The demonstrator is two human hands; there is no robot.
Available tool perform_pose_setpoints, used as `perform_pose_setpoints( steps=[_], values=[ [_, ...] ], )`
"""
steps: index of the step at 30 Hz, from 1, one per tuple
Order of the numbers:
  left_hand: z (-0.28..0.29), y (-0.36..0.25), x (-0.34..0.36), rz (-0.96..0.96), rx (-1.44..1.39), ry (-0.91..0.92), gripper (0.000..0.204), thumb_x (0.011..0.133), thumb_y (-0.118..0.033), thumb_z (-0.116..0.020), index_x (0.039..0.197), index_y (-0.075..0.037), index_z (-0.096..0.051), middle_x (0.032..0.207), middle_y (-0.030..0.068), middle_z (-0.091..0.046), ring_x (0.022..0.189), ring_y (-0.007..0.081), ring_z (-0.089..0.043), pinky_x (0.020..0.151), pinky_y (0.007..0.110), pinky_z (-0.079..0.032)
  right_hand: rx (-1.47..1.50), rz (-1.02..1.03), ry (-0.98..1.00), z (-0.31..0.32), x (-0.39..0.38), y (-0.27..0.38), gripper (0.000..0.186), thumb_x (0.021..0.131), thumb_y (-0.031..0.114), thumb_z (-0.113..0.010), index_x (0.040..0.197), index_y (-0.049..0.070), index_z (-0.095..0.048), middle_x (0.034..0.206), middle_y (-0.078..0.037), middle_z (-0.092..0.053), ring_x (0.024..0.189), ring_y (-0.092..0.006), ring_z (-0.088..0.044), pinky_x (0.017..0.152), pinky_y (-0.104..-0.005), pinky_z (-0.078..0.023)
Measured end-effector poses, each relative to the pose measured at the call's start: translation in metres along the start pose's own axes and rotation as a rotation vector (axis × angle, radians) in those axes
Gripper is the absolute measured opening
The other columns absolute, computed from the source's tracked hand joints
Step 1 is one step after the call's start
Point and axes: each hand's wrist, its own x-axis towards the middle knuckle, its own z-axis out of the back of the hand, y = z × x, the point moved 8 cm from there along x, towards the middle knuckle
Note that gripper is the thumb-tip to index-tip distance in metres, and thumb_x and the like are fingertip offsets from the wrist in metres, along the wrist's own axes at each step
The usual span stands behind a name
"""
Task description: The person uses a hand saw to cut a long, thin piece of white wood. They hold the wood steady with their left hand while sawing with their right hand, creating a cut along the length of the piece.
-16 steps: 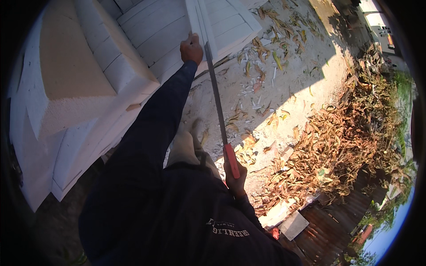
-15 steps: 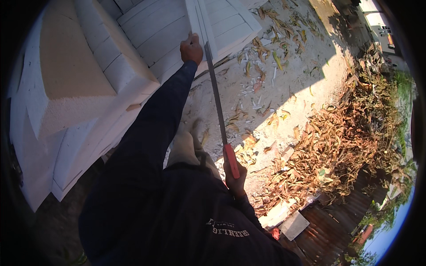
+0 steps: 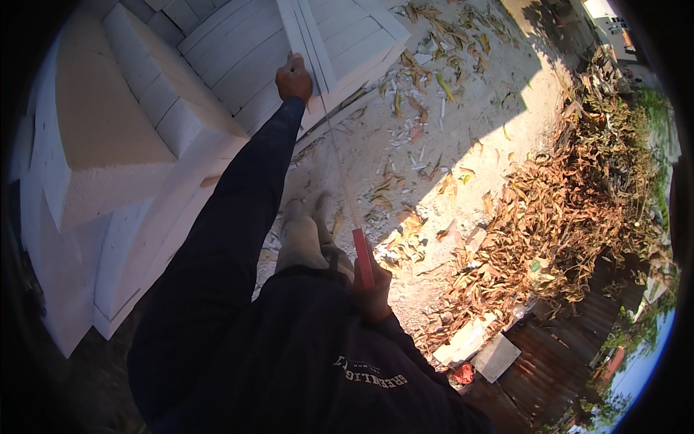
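1. Two bare hands are working in line: the left hand (image 3: 294,78) is reaching forward, and the right hand (image 3: 374,286) is staying low, close by the torso.
2. The narrow white board (image 3: 307,43) is lying ahead of both hands, on top of a stack of white blocks (image 3: 246,61), its near end sitting about at the stack's edge.
3. Its long axis is running away from the person, leaning leftward at the far end. The saw blade (image 3: 340,160) is pointing up-left from the right hand, roughly along that same axis.
4. The left hand is the nearer one: its fingers are curling closed, gripping the board's left edge just short of the near end.
5. The right hand is gripping the red saw handle (image 3: 363,257), well apart from the board.
6. The blade is showing nearly edge-on, as a thin line; whether its tip is touching the board, I cannot tell.
7. The board is looking pale and straight-sided, with thin dark lines running lengthwise.
8. Dry leaves (image 3: 557,210) are lying heaped at right.
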Motion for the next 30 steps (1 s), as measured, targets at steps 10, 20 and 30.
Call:
perform_pose_setpoints(
  steps=[10,20,30],
  values=[
    [0.000,0.007,0.003,-0.045,-0.037,-0.046,0.049,0.102,-0.039,-0.059,0.120,0.005,-0.072,0.098,0.0327,-0.071,0.097,0.0454,-0.069,0.086,0.046,-0.051,0.196,-0.156,0.313,0.019,0.009,-0.069,0.014,0.085,0.011,-0.072,0.078,0.000,-0.067,0.063,0.002,-0.060,0.058,-0.0022,-0.053,0.050,-0.0259,-0.041],
    [0.000,0.009,0.002,-0.014,0.027,-0.069,0.050,0.101,-0.040,-0.059,0.122,0.003,-0.071,0.092,0.0322,-0.070,0.090,0.0439,-0.069,0.081,0.048,-0.050,0.126,-0.089,0.060,0.023,0.005,-0.018,0.025,0.095,0.010,-0.066,0.116,-0.004,-0.068,0.065,-0.010,-0.058,0.055,-0.0104,-0.051,0.051,-0.0323,-0.044],
    [0.003,-0.001,0.001,-0.068,0.158,0.029,0.054,0.098,-0.036,-0.062,0.135,0.003,-0.064,0.102,0.0325,-0.068,0.093,0.0419,-0.065,0.083,0.051,-0.050,0.169,-0.142,0.047,0.061,0.019,0.011,0.015,0.095,0.011,-0.067,0.092,-0.003,-0.069,0.063,-0.008,-0.058,0.056,-0.0103,-0.055,0.050,-0.0314,-0.042]
  ],
)
